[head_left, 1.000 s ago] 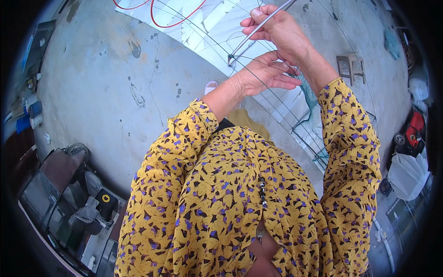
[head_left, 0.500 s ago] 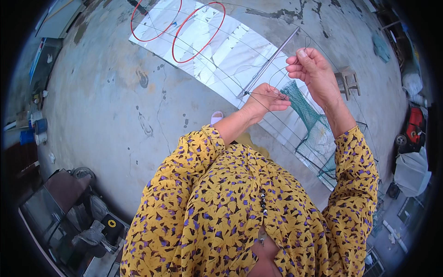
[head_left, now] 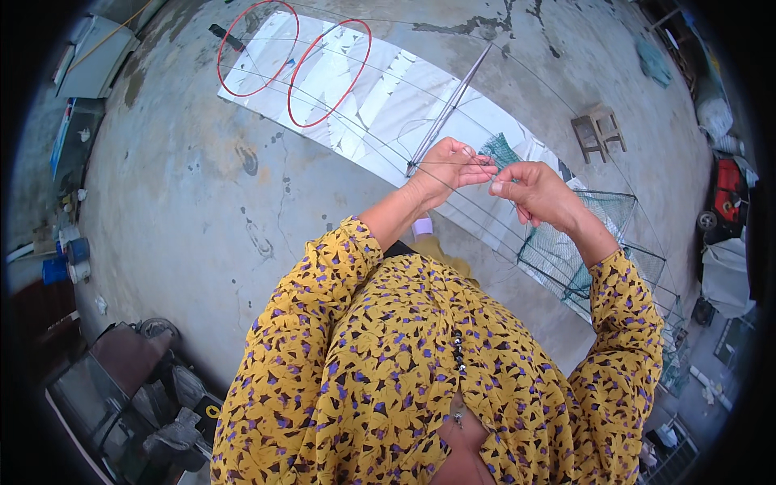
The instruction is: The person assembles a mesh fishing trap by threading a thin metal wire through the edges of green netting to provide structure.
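My left hand (head_left: 449, 171) is closed in a pinch near the narrow end of a green net (head_left: 503, 150); thin dark cord runs across its fingers. Close beside its fingertips, my right hand (head_left: 537, 194) also pinches thin cord, though the fingers partly hide it. Below my right hand the net widens over square dark wire frames (head_left: 558, 279). Just beyond my left hand, a slim metal rod frame (head_left: 453, 102) stands across long taut lines. Two red rings (head_left: 289, 87) are strung on these lines at the far left.
A long white sheet (head_left: 267, 69) lies on the concrete floor under the net. To the right are a small wooden stool (head_left: 600, 133) and a red machine (head_left: 730, 194). Blue buckets (head_left: 65, 263) stand at the left, with a dark vehicle (head_left: 121, 380) at the lower left.
My right hand has come down and left, from holding the cord raised to meeting my left hand's fingertips. My left hand has shifted slightly left; the view has moved a little.
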A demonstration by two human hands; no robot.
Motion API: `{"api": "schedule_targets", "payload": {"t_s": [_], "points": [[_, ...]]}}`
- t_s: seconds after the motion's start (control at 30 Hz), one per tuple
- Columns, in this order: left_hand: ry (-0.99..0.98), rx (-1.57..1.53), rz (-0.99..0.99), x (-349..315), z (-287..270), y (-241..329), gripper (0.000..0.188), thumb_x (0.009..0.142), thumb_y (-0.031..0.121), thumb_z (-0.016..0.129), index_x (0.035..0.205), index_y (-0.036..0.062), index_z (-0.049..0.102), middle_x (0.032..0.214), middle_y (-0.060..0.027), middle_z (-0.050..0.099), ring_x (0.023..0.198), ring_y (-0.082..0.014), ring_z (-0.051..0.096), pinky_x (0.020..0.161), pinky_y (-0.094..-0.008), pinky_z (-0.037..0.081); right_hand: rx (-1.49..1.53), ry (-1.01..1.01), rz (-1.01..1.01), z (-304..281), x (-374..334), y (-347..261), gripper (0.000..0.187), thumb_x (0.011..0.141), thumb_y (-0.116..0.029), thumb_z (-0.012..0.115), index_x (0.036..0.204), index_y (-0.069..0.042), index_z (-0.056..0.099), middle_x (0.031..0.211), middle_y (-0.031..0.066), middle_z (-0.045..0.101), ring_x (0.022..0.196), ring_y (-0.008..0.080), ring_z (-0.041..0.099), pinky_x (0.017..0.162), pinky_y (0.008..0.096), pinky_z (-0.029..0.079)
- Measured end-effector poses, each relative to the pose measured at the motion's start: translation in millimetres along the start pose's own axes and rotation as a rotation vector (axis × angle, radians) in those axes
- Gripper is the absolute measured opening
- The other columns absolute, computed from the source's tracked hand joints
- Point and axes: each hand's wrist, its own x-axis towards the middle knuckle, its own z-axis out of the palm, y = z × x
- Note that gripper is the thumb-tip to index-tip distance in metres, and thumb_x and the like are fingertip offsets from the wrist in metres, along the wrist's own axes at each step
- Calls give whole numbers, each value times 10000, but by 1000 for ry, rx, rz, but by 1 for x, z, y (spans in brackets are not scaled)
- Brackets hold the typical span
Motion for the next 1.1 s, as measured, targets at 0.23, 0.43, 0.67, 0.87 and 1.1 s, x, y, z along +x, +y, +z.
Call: {"api": "schedule_targets", "payload": {"t_s": [0.23, 0.43, 0.67, 0.87, 1.1], "points": [[26, -30, 7, -3, -7, 2, 135, 896, 96, 428, 940, -8, 353, 1003, -226, 491, 956, -351, 558, 851, -423, 487, -509, 372, -530, 22, 13, 2, 156, 711, -180, 687, 809, -70, 635, 721, 67, 626, 665, 231, 595, 614, 320, 469], [17, -114, -6, -4, -10, 4, 95, 877, 74, 455, 933, 10, 411, 976, -178, 533, 932, -307, 570, 840, -391, 483, -486, 366, -449, 33, 24, -10, 154, 699, -204, 686, 771, -86, 619, 701, 60, 626, 656, 240, 603, 588, 361, 467], [23, -84, 14, -4, -14, 1, 51, 887, 35, 391, 936, 22, 386, 907, -118, 505, 851, -233, 572, 746, -344, 498, -994, 610, -739, 38, 35, -18, 148, 676, -152, 638, 805, -88, 603, 708, 54, 562, 724, 261, 595, 560, 355, 470], [-33, -80, -10, -8, -14, 1, 38, 911, 73, 384, 925, 38, 390, 983, -121, 515, 893, -215, 569, 807, -345, 486, -792, 658, -676, 41, 50, -23, 116, 693, -91, 599, 801, -50, 585, 768, 90, 541, 726, 267, 578, 607, 352, 481], [-142, -138, 80, -12, -10, 0, 121, 904, 163, 454, 866, 78, 378, 993, -107, 521, 917, -204, 564, 853, -326, 464, -368, 407, -596, 18, 47, -19, 117, 725, -110, 624, 792, -25, 581, 776, 118, 575, 697, 249, 579, 592, 344, 457]]}}
